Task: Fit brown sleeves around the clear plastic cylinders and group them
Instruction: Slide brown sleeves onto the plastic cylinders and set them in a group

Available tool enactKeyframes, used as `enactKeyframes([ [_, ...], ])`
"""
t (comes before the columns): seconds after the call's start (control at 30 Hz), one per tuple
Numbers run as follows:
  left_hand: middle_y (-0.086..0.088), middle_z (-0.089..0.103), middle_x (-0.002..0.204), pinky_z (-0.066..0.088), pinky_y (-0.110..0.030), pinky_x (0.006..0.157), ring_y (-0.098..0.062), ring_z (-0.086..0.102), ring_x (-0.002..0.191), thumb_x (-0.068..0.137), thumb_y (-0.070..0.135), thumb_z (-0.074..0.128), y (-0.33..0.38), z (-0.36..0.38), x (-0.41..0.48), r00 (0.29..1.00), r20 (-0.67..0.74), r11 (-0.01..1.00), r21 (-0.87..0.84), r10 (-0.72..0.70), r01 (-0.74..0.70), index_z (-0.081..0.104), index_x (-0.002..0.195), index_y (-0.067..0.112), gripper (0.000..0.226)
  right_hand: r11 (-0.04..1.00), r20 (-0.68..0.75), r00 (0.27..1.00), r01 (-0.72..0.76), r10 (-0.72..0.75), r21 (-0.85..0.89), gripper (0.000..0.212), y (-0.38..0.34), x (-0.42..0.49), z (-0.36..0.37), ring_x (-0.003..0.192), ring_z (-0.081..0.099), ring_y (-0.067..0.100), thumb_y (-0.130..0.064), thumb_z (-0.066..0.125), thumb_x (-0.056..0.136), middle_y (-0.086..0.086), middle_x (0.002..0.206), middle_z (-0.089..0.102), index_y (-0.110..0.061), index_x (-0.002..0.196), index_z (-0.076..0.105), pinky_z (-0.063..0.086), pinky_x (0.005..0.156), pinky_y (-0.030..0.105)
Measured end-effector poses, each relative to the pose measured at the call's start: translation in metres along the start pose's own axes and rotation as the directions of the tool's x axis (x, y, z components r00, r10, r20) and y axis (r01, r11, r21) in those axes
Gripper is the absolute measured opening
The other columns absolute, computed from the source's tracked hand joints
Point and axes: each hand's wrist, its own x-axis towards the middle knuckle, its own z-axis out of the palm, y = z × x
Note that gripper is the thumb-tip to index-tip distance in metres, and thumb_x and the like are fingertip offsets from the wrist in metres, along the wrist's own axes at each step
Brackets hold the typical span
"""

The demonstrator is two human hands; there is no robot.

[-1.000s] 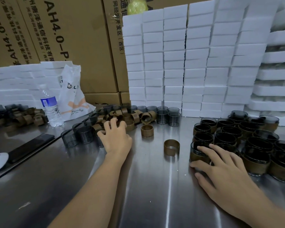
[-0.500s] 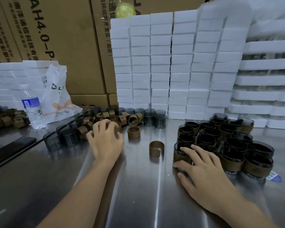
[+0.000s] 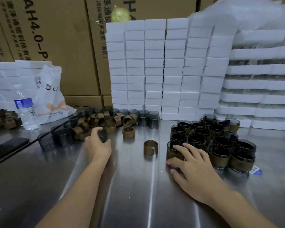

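The left hand [image 3: 97, 143] grasps a smoky clear cylinder [image 3: 103, 135], fingers curled over its top and thumb at its near side, at the near edge of a heap of loose brown sleeves [image 3: 95, 122] left of the worktop's [image 3: 138, 186] middle. The right hand [image 3: 192, 163] lies slack, its spread, fairly straight fingers resting on the nearest sleeved cylinder [image 3: 172, 153]. That one touches the packed group of sleeved cylinders [image 3: 220, 142] towards the right edge. Between the hands a split sleeve [image 3: 150, 147] stands upright, gap facing the near edge; a second sleeve [image 3: 128, 132] stands just beyond it. Bare cylinders sit at the left [image 3: 56, 139] and in a row [image 3: 148, 120] along the far edge, against stacked white foam blocks [image 3: 163, 68]. A water bottle [image 3: 25, 109] and a white bag [image 3: 51, 94] stand far left, before cardboard boxes [image 3: 56, 38].
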Motion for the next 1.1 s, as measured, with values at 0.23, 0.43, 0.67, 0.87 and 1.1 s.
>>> enactKeyframes([
  [0.23, 0.001, 0.065, 0.135, 0.052, -0.040, 0.107, -0.023, 0.062, 0.125, 0.081, 0.023, 0.095, 0.063, 0.000, -0.031, 0.973, 0.038, 0.938, -0.277, 0.226, -0.207, 0.061, 0.144, 0.021, 0.071, 1.000, -0.013, 1.000, 0.024, -0.025, -0.012, 0.041, 0.003, 0.001, 0.000, 0.164, 0.006, 0.017, -0.060, 0.036, 0.106, -0.018, 0.173, 0.023, -0.054, 0.140, 0.057, 0.005, 0.124, 0.040],
  [0.43, 0.015, 0.069, 0.124, 0.055, -0.035, 0.106, -0.005, 0.065, 0.116, 0.073, 0.009, 0.097, 0.090, 0.004, -0.083, 0.826, 0.118, 0.768, -0.460, 0.551, -0.446, 0.064, 0.127, 0.036, 0.069, 0.988, -0.116, 0.993, 0.018, 0.000, 0.154, 0.044, -0.001, 0.003, -0.006, 0.159, 0.021, 0.011, -0.047, 0.057, 0.103, -0.019, 0.162, 0.038, -0.047, 0.146, 0.055, 0.015, 0.126, 0.037],
  [0.67, 0.017, 0.068, 0.123, 0.050, -0.021, 0.098, -0.006, 0.063, 0.117, 0.075, 0.018, 0.097, 0.108, -0.005, -0.106, 0.752, 0.015, 0.656, -0.500, 0.659, -0.565, 0.062, 0.128, 0.037, 0.066, 0.974, -0.190, 0.982, 0.044, -0.001, 0.220, 0.044, -0.010, -0.001, -0.009, 0.145, 0.040, 0.006, -0.040, 0.062, 0.100, -0.020, 0.146, 0.051, -0.038, 0.144, 0.059, 0.023, 0.119, 0.030],
  [0.87, 0.008, 0.067, 0.126, 0.049, -0.019, 0.097, 0.001, 0.060, 0.116, 0.075, 0.023, 0.097, 0.113, -0.011, -0.115, 0.730, 0.007, 0.626, -0.520, 0.683, -0.581, 0.064, 0.132, 0.040, 0.067, 0.980, -0.165, 0.986, 0.040, -0.007, 0.194, 0.042, -0.012, 0.001, -0.004, 0.148, 0.038, 0.007, -0.042, 0.060, 0.101, -0.018, 0.148, 0.051, -0.040, 0.143, 0.061, 0.016, 0.119, 0.029],
  [1.1, 0.025, 0.063, 0.120, 0.044, -0.014, 0.092, -0.012, 0.058, 0.117, 0.073, 0.024, 0.099, 0.116, -0.008, -0.121, 0.638, -0.053, 0.533, -0.497, 0.768, -0.684, 0.063, 0.130, 0.043, 0.071, 0.983, -0.174, 0.985, 0.035, -0.003, 0.181, 0.038, -0.013, 0.002, 0.001, 0.142, 0.048, 0.013, -0.042, 0.066, 0.095, -0.013, 0.141, 0.058, -0.036, 0.133, 0.070, 0.018, 0.118, 0.031],
])
